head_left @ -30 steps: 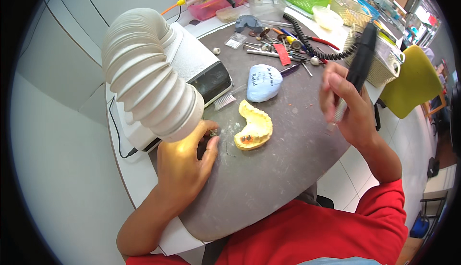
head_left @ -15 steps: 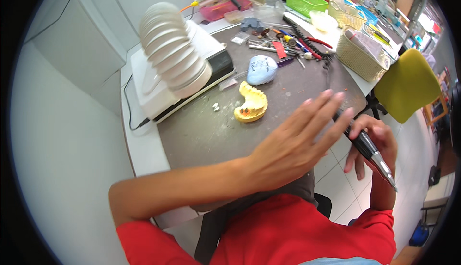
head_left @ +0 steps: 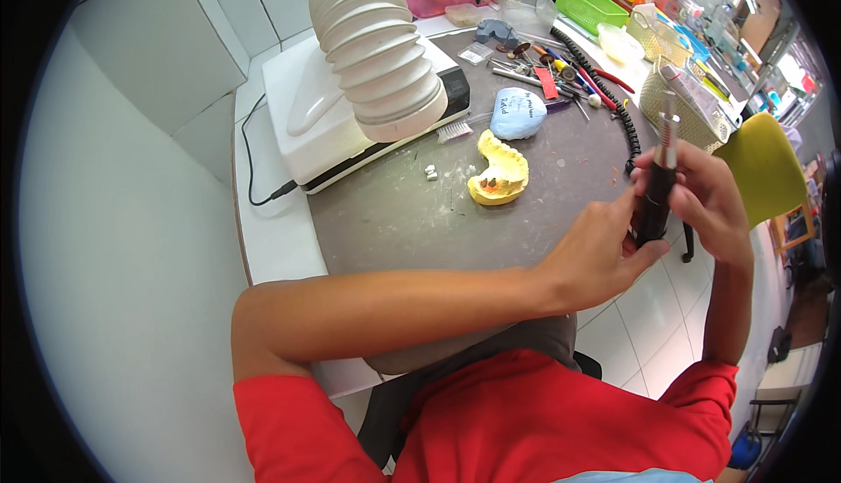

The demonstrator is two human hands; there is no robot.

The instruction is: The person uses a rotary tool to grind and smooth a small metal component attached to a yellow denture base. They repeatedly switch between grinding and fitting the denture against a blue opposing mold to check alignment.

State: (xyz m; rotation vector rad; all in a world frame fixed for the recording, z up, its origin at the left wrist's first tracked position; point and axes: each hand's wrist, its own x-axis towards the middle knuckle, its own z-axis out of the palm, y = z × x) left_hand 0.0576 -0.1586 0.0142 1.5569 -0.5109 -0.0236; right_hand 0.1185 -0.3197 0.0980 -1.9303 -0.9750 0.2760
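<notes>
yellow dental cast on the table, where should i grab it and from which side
Probably grip the yellow dental cast across its middle, coming from the right: its convex outer wall faces that way, and the hollow on its left leaves a finger room. Its far end lies near the blue lump; its near end bears dark reddish spots.

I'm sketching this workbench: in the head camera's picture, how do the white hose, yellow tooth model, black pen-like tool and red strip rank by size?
1. White hose
2. Yellow tooth model and black pen-like tool: too close to rank, as the slim tool is partly covered
3. Red strip
</notes>
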